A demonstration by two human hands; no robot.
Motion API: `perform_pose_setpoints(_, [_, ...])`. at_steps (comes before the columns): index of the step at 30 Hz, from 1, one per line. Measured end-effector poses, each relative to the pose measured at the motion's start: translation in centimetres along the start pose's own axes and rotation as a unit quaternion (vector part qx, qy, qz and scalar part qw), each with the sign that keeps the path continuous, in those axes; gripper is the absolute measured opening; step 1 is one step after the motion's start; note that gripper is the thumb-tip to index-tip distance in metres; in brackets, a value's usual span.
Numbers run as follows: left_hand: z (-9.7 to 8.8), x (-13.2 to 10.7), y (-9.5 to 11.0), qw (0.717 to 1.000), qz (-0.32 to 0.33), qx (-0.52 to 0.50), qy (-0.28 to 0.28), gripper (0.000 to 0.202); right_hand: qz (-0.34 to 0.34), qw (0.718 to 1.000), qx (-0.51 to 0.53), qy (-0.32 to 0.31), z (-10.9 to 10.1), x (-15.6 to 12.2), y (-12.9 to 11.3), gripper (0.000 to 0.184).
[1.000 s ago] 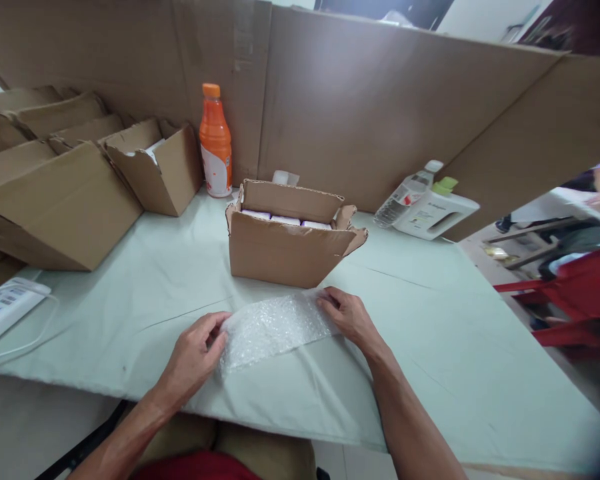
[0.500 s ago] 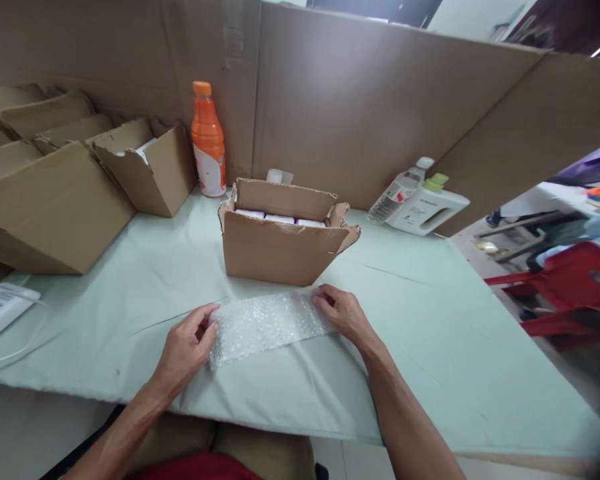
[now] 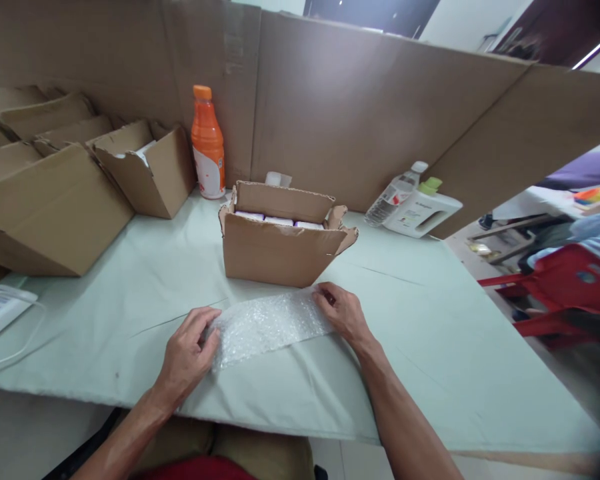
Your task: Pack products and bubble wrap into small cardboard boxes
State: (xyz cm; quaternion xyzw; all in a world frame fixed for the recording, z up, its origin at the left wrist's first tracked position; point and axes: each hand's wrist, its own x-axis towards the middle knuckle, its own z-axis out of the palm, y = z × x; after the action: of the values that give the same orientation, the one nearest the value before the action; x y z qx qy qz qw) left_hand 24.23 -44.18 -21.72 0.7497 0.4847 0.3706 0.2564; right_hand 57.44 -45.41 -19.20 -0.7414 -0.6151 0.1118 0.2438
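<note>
A strip of clear bubble wrap (image 3: 270, 327) lies across the pale green tablecloth between my hands. My left hand (image 3: 193, 350) is at its left end, thumb and fingers closed around the edge. At the other end, my right hand (image 3: 343, 310) pinches the upper right corner with bent fingers. Just behind the wrap stands an open cardboard box (image 3: 275, 257). Several white packs with purple edges (image 3: 279, 221) sit inside it, only their tops showing.
More open cardboard boxes (image 3: 55, 207) crowd the left side. An orange bottle (image 3: 208, 143) stands by the cardboard wall. At the back right are a clear plastic bottle (image 3: 393, 197) and a white jug (image 3: 423, 213). A white power strip (image 3: 5, 310) with a cable lies far left.
My left hand has shifted very slightly on the wrap's left end, its fingers a little straighter. The right hand keeps its hold. The camera view has turned slightly.
</note>
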Motion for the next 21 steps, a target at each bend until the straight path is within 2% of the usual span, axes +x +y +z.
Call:
perform_pose_setpoints(5, [0.1, -0.2, -0.2, 1.0, 0.018, 0.002, -0.006, 0.023, -0.071, 0.997, -0.017, 0.019, 0.9, -0.2, -0.1, 0.028])
perform_pose_setpoints(8, [0.3, -0.2, -0.3, 0.999, 0.044, 0.017, -0.002, 0.023, -0.099, 0.994, -0.04, 0.019, 1.7, -0.4, -0.4, 0.033])
perform_pose_setpoints(11, [0.5, -0.1, -0.3, 0.998, 0.057, 0.026, -0.003, 0.023, -0.098, 0.993, -0.065, -0.001, 2.2, -0.4, -0.8, 0.037])
perform_pose_setpoints(21, [0.6, -0.1, -0.5, 0.996, 0.078, 0.051, -0.008, 0.022, -0.086, 0.988, -0.126, -0.021, 2.0, -0.3, -0.5, 0.026])
